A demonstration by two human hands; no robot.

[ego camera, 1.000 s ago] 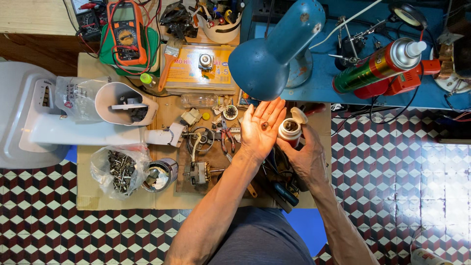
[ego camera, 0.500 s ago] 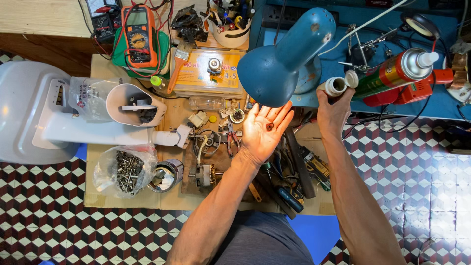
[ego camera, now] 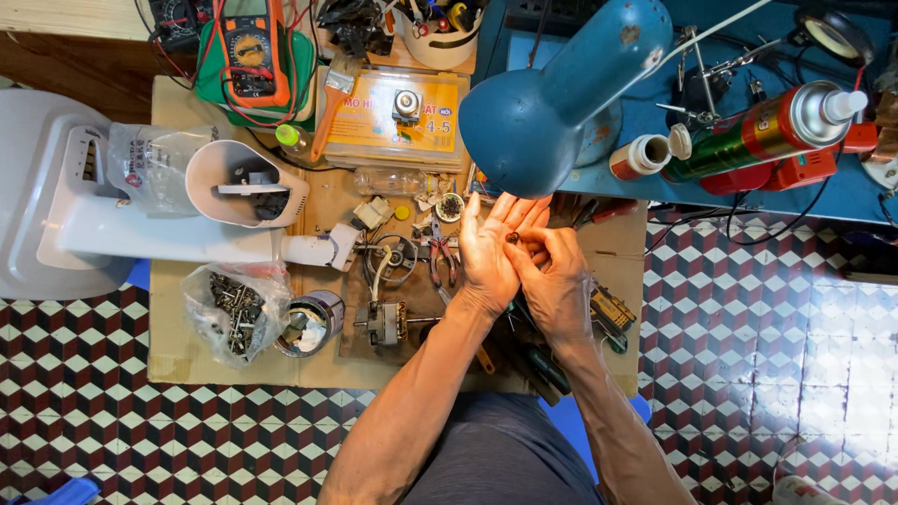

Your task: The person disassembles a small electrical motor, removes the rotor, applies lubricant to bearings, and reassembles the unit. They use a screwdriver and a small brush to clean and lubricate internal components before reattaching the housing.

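Hemmed in closely above both hands [ego camera: 524,266] by the blue lamp shade [ego camera: 561,89], with a small white jar [ego camera: 641,156] and a green spray can [ego camera: 762,131] standing just to its right. Crowded to the left by pliers [ego camera: 440,262], a small motor [ego camera: 385,321], a tin of parts [ego camera: 313,323] and a bag of screws [ego camera: 229,309] on the cardboard [ego camera: 178,355]. Open passage only over the tiled floor [ego camera: 767,355] to the right and the bare cardboard strip along the near edge.
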